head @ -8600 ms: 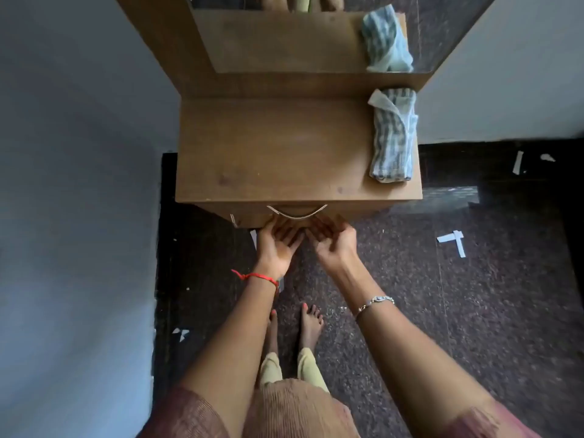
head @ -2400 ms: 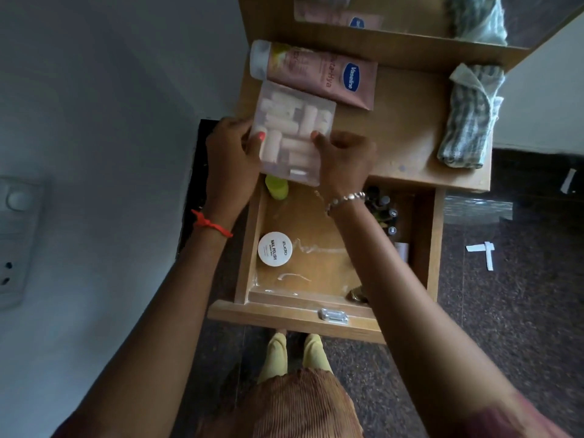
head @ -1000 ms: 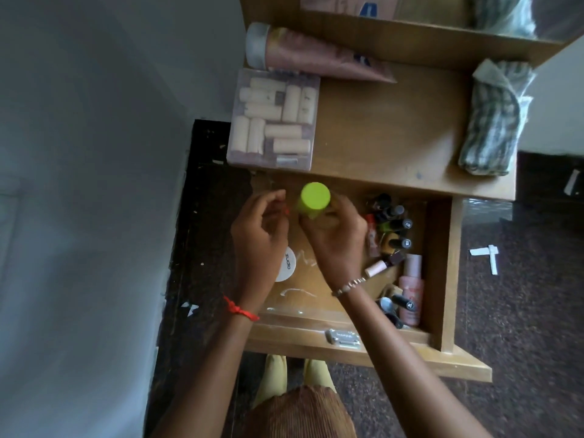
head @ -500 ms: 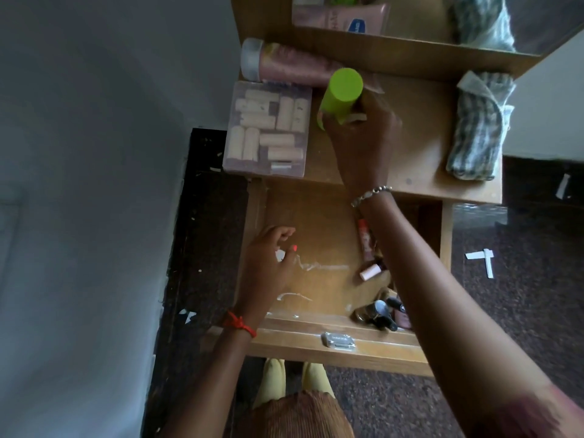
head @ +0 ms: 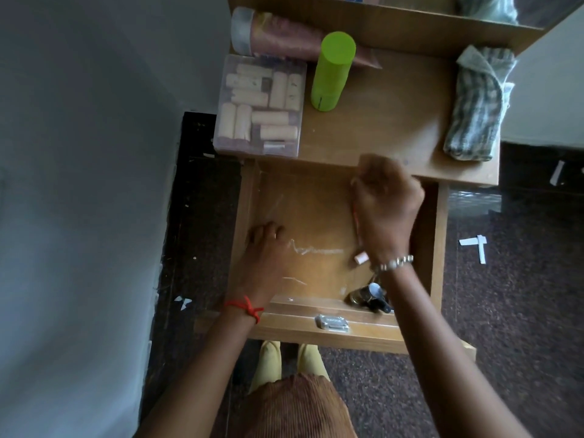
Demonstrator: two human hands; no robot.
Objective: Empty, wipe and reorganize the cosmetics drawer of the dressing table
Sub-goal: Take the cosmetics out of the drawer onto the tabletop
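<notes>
Fig.: head view, looking down. The drawer (head: 316, 216) stands open below the front edge of the desk (head: 395, 121), w/ a metal lock plate (head: 333, 322) on the drawer's front rim.

- **L hand** (head: 264, 248): inside the drawer by its left wall, knuckles up, fingers bent down toward the floor. Can't tell if they hold anything.
- **R hand** (head: 387, 203): over the drawer's back right part, fingers curled in tight. The back of the hand hides what, if anything, they grip.
- **In the drawer:** a pink-tipped tube (head: 361, 257) shows at the drawer's right side, below the R wrist. Small dark bottles (head: 366, 297) sit in the front right corner. Btwn the hands the floor is bare wood w/ white streaks.
- **On the desk, behind the drawer:**
  - Clear box of cream rollers (head: 260, 104) at back left, its near edge about at the desk edge.
  - Green bottle (head: 331, 67) upright behind the drawer's middle.
  - Pink lotion tube (head: 284, 36) lying farthest back.
  - Folded checked cloth (head: 477, 102) at back right, along the desk's right edge.
  - Bare desk lies btwn bottle and cloth.
</notes>
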